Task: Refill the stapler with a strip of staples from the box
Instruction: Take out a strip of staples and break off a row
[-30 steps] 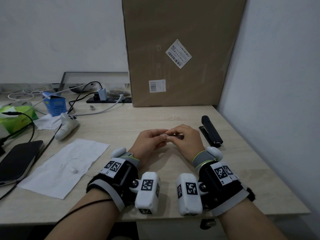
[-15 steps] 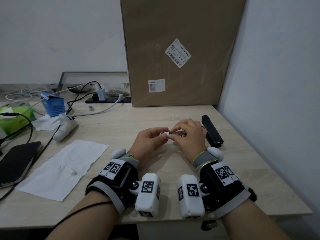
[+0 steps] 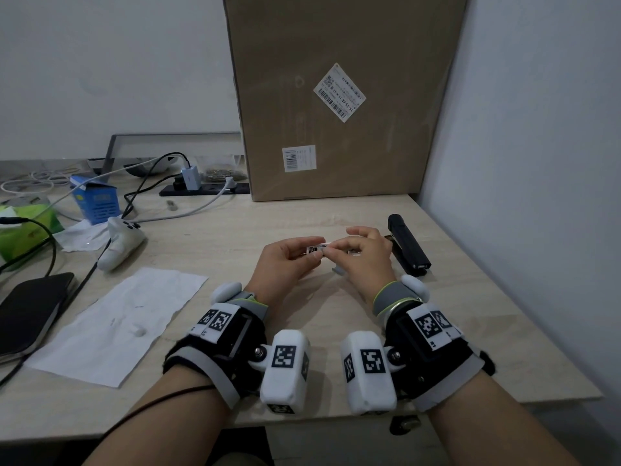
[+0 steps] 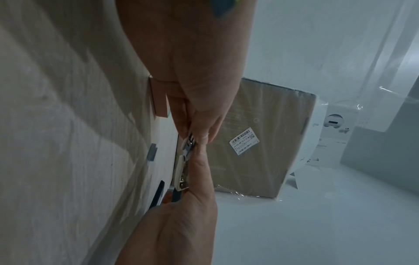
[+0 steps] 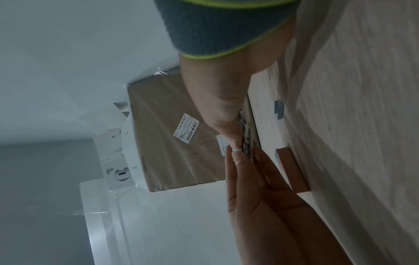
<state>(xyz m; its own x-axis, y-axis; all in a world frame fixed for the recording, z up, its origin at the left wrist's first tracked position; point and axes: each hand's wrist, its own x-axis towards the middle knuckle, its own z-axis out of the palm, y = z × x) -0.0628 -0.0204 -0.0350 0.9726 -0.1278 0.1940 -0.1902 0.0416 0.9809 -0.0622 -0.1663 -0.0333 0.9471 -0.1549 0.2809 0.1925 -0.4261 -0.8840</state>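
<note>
A small white staple box point(image 3: 316, 247) hangs above the desk middle, held between both hands. My left hand point(image 3: 304, 254) pinches its left end, and my right hand point(image 3: 336, 248) pinches its right end. The left wrist view shows the box point(image 4: 184, 161) as two sliding parts, one grey and one white, with my left hand point(image 4: 195, 181) below and the right hand point(image 4: 201, 130) above. From the right wrist, the box point(image 5: 248, 141) is edge-on between the fingertips of my right hand point(image 5: 240, 161). The black stapler point(image 3: 408, 245) lies shut by the right wall.
A small grey piece point(image 3: 337, 270) lies on the desk under my right hand, and a small brownish box point(image 5: 292, 170) beside it. A big cardboard box point(image 3: 336, 95) leans at the back. Paper sheet point(image 3: 117, 324), phone point(image 3: 30, 307), white controller point(image 3: 121, 243), blue carton point(image 3: 95, 203) and cables sit left.
Both hands have moved slightly away from me and up. The staple box, mostly hidden in the fingers before, now shows between the two hands.
</note>
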